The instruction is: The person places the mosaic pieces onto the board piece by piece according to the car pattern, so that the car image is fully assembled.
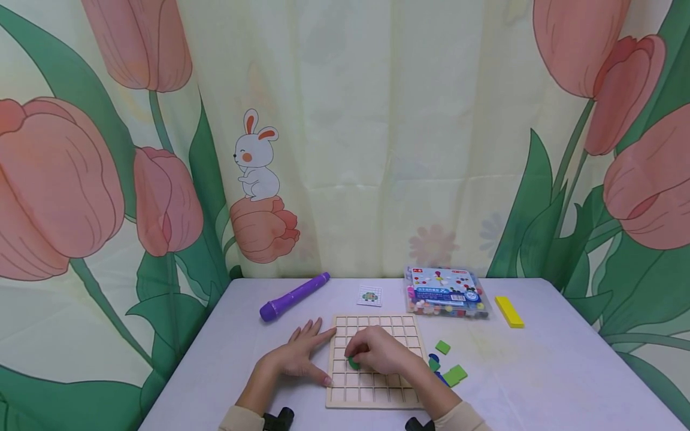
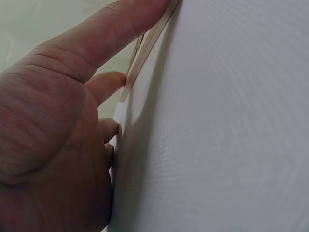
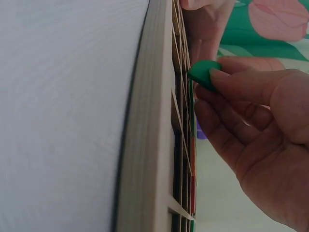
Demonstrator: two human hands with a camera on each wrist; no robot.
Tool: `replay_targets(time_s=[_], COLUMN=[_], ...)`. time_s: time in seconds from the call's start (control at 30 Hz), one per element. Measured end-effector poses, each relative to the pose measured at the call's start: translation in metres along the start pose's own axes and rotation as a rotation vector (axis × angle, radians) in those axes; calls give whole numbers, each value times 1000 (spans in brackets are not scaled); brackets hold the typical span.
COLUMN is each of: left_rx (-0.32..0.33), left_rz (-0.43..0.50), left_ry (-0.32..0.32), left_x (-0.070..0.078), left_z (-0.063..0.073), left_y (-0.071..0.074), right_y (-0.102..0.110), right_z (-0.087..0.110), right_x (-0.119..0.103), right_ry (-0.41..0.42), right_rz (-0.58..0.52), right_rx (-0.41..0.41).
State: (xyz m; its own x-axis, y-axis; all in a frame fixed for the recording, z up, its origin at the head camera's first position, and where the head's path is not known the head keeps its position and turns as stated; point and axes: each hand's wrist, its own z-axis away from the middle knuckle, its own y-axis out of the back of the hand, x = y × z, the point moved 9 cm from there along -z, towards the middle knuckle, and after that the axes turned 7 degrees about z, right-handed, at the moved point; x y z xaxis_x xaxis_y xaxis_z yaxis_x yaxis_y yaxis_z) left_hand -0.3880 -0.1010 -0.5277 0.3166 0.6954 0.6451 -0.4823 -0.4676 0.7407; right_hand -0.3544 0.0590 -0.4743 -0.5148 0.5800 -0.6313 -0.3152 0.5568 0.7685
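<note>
A wooden grid board (image 1: 372,402) lies flat on the table. My right hand (image 1: 381,350) is over its middle, pinching a small green piece (image 3: 203,71) with a curved edge between thumb and fingers. Slivers of orange, red and green show along the grid in the right wrist view. At the board's left edge rests my left hand (image 1: 297,355), its fingers spread and its thumb (image 2: 113,34) touching the wooden rim. Beside the board's right edge are loose green squares (image 1: 455,375) and a few blue and green pieces (image 1: 433,363), partly behind the right forearm.
Behind the board lies a small card (image 1: 369,296) with a coloured picture. A clear plastic box (image 1: 446,292) of colourful pieces stands at the back right, with a yellow bar (image 1: 509,312) beside it. A purple microphone-shaped object (image 1: 293,297) lies at the back left.
</note>
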Motion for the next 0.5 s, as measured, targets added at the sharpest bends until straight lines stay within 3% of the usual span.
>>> replay_targets(time_s=[0.23, 0.5], left_rx=[0, 3], left_rz=[4, 8], left_ry=[-2, 8], left_x=[1, 0], left_z=[0, 0], left_y=[0, 0], right_y=[-2, -5], right_z=[1, 1], right_x=[1, 2], right_ry=[-16, -17], right_rz=[-34, 13], right_rx=[-33, -39])
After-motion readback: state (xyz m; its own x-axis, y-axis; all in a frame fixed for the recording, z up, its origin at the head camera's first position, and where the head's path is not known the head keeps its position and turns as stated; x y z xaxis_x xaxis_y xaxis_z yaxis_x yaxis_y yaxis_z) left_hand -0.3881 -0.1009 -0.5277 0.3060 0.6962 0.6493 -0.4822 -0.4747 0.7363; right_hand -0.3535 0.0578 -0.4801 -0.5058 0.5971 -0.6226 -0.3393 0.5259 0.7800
